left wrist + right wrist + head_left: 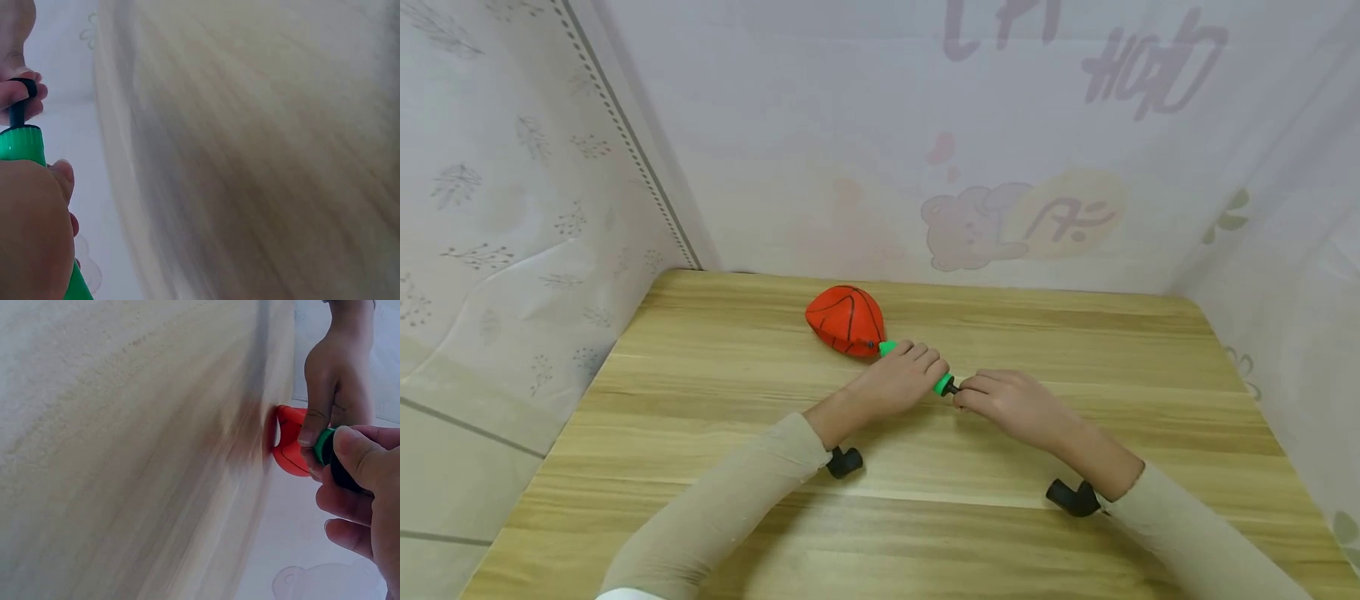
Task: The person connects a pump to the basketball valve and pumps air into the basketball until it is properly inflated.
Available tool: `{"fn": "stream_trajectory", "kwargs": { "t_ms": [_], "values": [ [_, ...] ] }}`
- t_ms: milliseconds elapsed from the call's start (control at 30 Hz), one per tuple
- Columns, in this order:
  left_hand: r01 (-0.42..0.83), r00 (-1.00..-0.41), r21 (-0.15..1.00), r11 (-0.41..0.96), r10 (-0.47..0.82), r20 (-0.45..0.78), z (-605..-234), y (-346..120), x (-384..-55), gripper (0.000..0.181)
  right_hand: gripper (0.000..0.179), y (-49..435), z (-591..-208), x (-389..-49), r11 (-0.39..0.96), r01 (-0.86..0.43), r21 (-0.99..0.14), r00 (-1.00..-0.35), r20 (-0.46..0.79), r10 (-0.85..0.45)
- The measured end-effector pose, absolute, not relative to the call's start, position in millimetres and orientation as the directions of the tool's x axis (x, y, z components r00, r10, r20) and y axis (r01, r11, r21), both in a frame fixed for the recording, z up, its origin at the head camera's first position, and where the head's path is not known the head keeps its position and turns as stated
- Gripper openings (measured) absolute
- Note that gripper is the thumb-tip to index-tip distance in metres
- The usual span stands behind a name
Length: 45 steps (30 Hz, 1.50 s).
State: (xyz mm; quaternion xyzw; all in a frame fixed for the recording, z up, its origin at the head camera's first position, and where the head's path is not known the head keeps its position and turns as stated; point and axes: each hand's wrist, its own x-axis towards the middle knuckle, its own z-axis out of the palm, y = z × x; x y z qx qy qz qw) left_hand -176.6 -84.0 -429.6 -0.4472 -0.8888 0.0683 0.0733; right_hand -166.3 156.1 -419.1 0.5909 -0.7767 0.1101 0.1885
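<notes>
A red ball with black lines [844, 319], partly caved in, lies on the wooden table. Against its near right side sits the tip of a green hand pump [887, 347]. My left hand [898, 381] wraps round the pump's green barrel [22, 145]. With thumb and fingers my right hand [1011, 404] grips the black pump handle [342, 467]; a short length of black rod [17, 114] shows between barrel and handle. Most of the barrel is hidden under the left hand.
The wood-grain table [715, 367] reaches back to a pale printed wall cloth [820, 150], with more cloth at both sides. A black wrist fitting [846, 462] hangs under the left wrist, another black fitting [1072, 497] under the right.
</notes>
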Motion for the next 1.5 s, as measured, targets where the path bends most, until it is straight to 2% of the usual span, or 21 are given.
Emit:
{"fn": "stream_trajectory", "kwargs": {
  "t_ms": [67, 100, 233, 367, 600, 867, 1167, 1500],
  "values": [
    [0.787, -0.588, -0.175, 0.591, 0.805, 0.074, -429, -85, -176, 0.019, 0.006, 156, -421, -166, 0.279, -0.959, 0.057, -0.226, 0.441, -0.868],
    [0.79, -0.587, -0.166, 0.591, 0.806, 0.075, -429, -85, -176, 0.018, 0.006, 157, -421, -165, 0.276, -0.959, 0.059, -0.221, 0.452, -0.865],
    [0.795, -0.586, -0.13, 0.592, 0.806, 0.087, -429, -86, -177, 0.016, 0.043, 164, -419, -160, 0.265, -0.962, 0.062, -0.203, 0.486, -0.85],
    [0.794, -0.588, -0.126, 0.595, 0.804, 0.093, -429, -87, -178, 0.016, 0.043, 177, -416, -151, 0.262, -0.963, 0.069, -0.193, 0.504, -0.842],
    [0.793, -0.582, -0.155, 0.59, 0.808, 0.094, -429, -87, -178, 0.017, 0.043, 198, -411, -135, 0.298, -0.951, 0.08, -0.221, 0.497, -0.839],
    [0.797, -0.58, -0.146, 0.586, 0.81, 0.082, -428, -88, -179, 0.019, 0.043, 214, -410, -126, 0.299, -0.952, 0.068, -0.225, 0.507, -0.832],
    [0.793, -0.588, -0.146, 0.592, 0.805, 0.071, -426, -91, -179, 0.02, 0.039, 220, -412, -125, 0.284, -0.958, 0.048, -0.218, 0.521, -0.825],
    [0.781, -0.616, -0.116, 0.614, 0.788, 0.023, -428, -85, -179, 0.022, 0.043, 201, -410, -139, 0.283, -0.955, 0.092, -0.208, 0.475, -0.855]
  ]
}}
